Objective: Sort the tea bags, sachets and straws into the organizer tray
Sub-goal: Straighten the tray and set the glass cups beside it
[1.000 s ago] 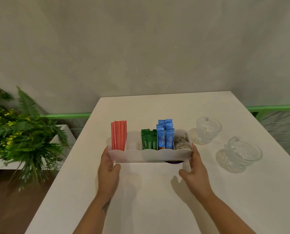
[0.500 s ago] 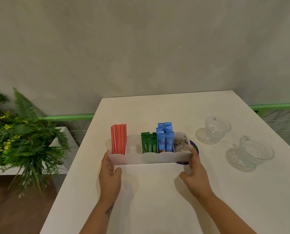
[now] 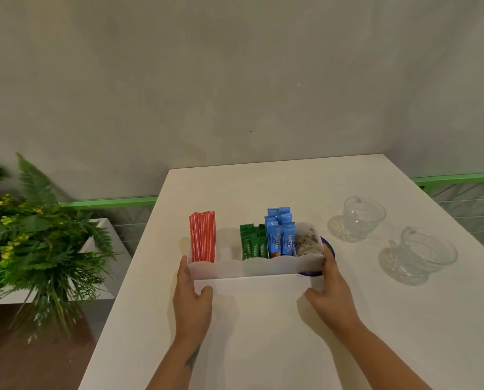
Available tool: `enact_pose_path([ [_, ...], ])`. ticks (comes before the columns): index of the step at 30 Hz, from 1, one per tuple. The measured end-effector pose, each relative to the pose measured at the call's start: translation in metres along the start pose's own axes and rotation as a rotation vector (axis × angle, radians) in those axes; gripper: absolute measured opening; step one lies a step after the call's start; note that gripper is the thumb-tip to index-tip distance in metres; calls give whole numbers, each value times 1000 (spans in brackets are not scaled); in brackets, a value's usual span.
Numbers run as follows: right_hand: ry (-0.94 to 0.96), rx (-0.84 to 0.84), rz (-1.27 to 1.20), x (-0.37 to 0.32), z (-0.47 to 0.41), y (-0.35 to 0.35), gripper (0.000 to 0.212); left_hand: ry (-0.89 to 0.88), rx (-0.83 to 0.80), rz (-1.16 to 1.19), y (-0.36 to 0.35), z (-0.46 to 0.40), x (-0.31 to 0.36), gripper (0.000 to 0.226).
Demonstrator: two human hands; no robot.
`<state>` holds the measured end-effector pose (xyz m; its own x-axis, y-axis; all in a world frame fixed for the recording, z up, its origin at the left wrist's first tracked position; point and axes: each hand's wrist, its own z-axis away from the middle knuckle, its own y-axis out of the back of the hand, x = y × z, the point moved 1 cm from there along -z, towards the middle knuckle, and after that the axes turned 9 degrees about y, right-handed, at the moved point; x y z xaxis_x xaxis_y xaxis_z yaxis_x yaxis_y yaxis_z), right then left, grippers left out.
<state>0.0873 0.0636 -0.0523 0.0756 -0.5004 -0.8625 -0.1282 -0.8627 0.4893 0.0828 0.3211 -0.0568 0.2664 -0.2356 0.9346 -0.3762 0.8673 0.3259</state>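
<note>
Flanking the tray (image 3: 263,270): left hand (image 3: 191,301), right hand (image 3: 330,294) (fingers straight).

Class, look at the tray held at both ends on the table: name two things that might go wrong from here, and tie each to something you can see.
1. The straws stand tall and loose in the tray; a jolt from the left hand or right hand might tip them out.
2. The tray's right end sits over a purple disc, so it may rock or catch.
3. Two glass cups stand to the right; a sideways slide might knock them.
</note>
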Motion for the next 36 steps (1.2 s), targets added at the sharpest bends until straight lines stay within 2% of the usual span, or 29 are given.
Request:
enact_pose_path([
  [2, -3, 9, -6, -2, 1, 1, 100, -17, 51, 13, 0, 2, 1, 83],
  [6, -44, 113, -105, -2, 6, 6, 98, -106, 248, 208, 4, 15, 5, 77],
  [9, -64, 202, -205, -2, 18, 12, 89, -191, 285, 283, 4, 29, 7, 67],
  [14, -29, 409, -208, -1, 42, 37, 60, -279, 132, 407, -24, 68, 26, 51],
  [19, -15, 603, -209, 18, 56, 79, 53, -301, -212, 389, -92, 118, 49, 28],
  [22, -26, 668, -202, 41, 59, 112, 59, -198, -449, 345, -148, 139, 61, 38],
  [25, -36, 676, -202, 54, 56, 129, 64, -108, -560, 277, -189, 143, 67, 56],
  [30, -62, 611, -242, 74, 35, 157, 88, -37, -458, 147, -250, 128, 81, 89],
  [36, -44, 389, -281, 93, 8, 168, 103, -13, -274, 108, -293, 83, 101, 99],
])
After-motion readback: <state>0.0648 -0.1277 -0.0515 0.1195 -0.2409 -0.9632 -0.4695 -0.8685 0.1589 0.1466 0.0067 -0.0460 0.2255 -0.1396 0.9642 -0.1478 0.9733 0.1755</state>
